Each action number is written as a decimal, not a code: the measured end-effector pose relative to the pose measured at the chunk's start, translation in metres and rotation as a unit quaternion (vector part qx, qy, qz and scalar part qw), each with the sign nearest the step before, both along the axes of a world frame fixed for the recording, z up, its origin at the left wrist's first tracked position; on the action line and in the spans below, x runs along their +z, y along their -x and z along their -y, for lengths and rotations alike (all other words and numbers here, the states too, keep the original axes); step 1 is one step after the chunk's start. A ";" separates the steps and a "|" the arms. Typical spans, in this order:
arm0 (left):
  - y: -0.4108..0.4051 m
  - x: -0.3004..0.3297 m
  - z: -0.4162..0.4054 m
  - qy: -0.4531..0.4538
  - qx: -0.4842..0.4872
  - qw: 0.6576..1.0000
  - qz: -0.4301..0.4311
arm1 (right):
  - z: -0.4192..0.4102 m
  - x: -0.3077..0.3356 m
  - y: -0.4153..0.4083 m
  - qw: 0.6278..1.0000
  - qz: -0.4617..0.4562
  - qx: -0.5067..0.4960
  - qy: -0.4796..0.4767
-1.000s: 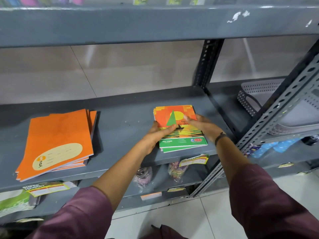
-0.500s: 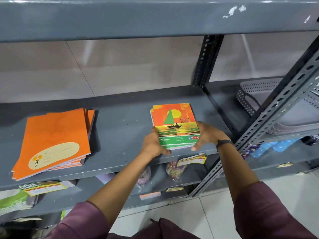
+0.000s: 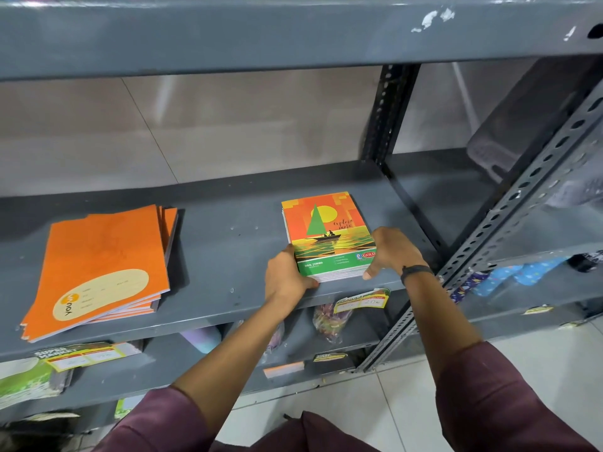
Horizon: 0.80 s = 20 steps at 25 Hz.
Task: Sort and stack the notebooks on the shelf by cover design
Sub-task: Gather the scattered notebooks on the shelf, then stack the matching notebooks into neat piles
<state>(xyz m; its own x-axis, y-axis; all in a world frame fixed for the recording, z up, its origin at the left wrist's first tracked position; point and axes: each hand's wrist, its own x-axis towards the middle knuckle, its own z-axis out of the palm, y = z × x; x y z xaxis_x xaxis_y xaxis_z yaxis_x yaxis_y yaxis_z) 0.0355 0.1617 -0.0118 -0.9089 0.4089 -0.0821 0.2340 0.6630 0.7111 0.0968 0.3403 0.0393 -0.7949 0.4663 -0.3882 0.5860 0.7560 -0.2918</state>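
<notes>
A stack of sailboat-cover notebooks [image 3: 326, 228], orange, yellow and green, lies flat near the front edge of the grey metal shelf [image 3: 235, 243]. My left hand [image 3: 284, 277] presses against the stack's near left corner. My right hand [image 3: 391, 251] clasps its near right corner, thumb along the front edge. Both hands hold the stack squared between them. At the left of the same shelf rests a fanned pile of plain orange notebooks [image 3: 101, 265] with a cream label, untouched.
A perforated upright post [image 3: 390, 112] stands behind the stack and a slanted one [image 3: 509, 230] crosses to its right. A grey basket [image 3: 502, 148] sits on the right-hand shelf. Price tags [image 3: 362, 300] and packets hang below; a shelf [image 3: 293, 31] spans overhead.
The sailboat notebooks, splayed a second ago, now sit squared in one neat stack. My hands have slid from on top of the covers to the stack's near corners.
</notes>
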 end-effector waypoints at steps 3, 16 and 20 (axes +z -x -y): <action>0.001 0.001 0.001 -0.016 -0.003 1.000 0.024 | 0.001 0.004 -0.001 0.999 0.031 0.011 0.007; 0.057 0.021 0.162 -0.187 0.114 0.974 -0.060 | 0.151 -0.009 0.076 0.938 -0.179 0.052 0.292; 0.097 0.010 0.294 -0.207 0.434 0.864 -0.146 | 0.207 -0.034 0.109 0.858 -0.151 -0.073 0.486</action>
